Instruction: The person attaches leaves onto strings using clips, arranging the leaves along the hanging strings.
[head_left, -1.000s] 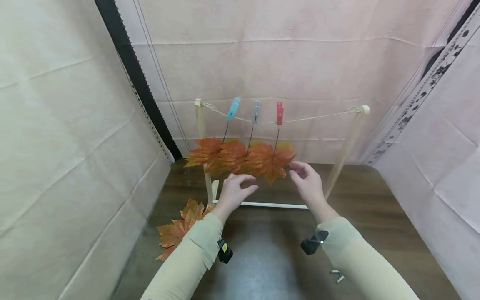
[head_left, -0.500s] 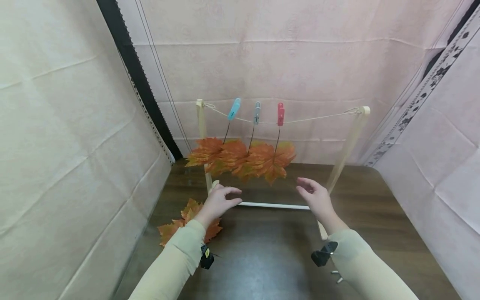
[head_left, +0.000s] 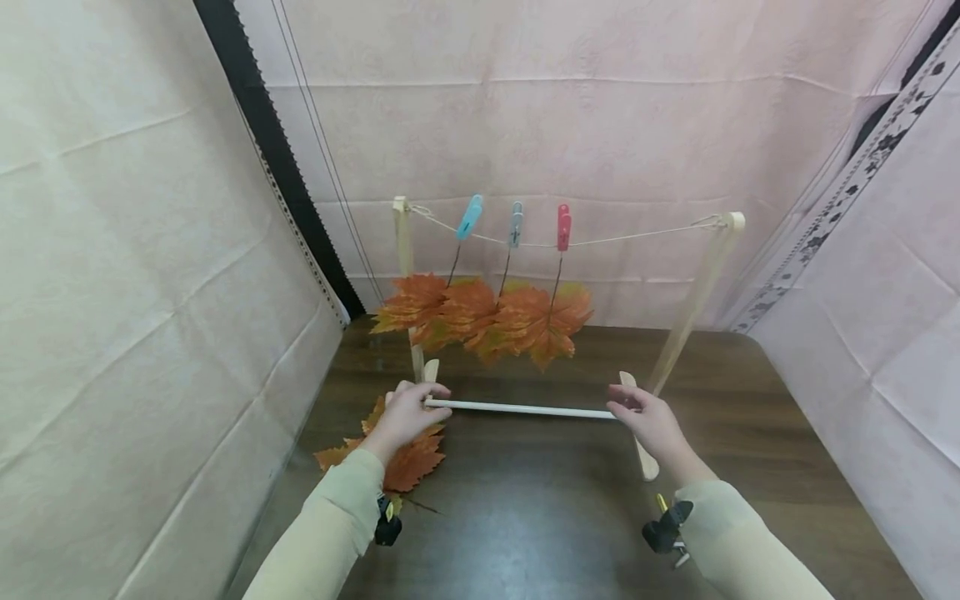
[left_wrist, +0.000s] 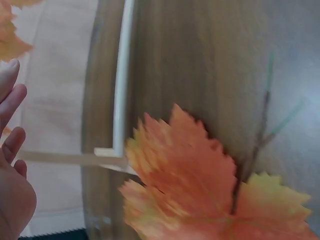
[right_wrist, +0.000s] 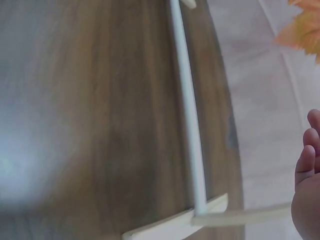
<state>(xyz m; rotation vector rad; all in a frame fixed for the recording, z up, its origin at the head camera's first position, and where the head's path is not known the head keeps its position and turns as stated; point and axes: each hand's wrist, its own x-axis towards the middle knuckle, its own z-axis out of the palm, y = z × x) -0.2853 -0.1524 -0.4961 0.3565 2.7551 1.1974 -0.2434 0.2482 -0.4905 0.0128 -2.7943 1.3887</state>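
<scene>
My left hand (head_left: 405, 417) hovers by the left end of the white crossbar (head_left: 525, 408), its fingers loosely bent around nothing. My right hand (head_left: 647, 423), likewise holding nothing, is over the bar's right end. Above them, a string (head_left: 637, 237) runs between two pale wooden posts (head_left: 693, 308). From it hang three orange maple leaves (head_left: 543, 321), their stems clipped by a light blue clothespin (head_left: 470, 218), a grey-blue clothespin (head_left: 516, 225) and a red clothespin (head_left: 564, 228). Loose maple leaves (left_wrist: 185, 170) lie on the table beneath my left hand and forearm, partly hidden by them.
A wooden foot (head_left: 647, 460) of the stand rests on the dark wood table (head_left: 517, 517). Small grey pieces (head_left: 681, 557) lie beside my right wrist, partly covered. Pale cloth walls (head_left: 600, 142) enclose the back and both sides.
Both hands have come down and apart from the hanging leaves, the left one leftward and the right one rightward, to the crossbar's ends. The clipped leaves hang where they were.
</scene>
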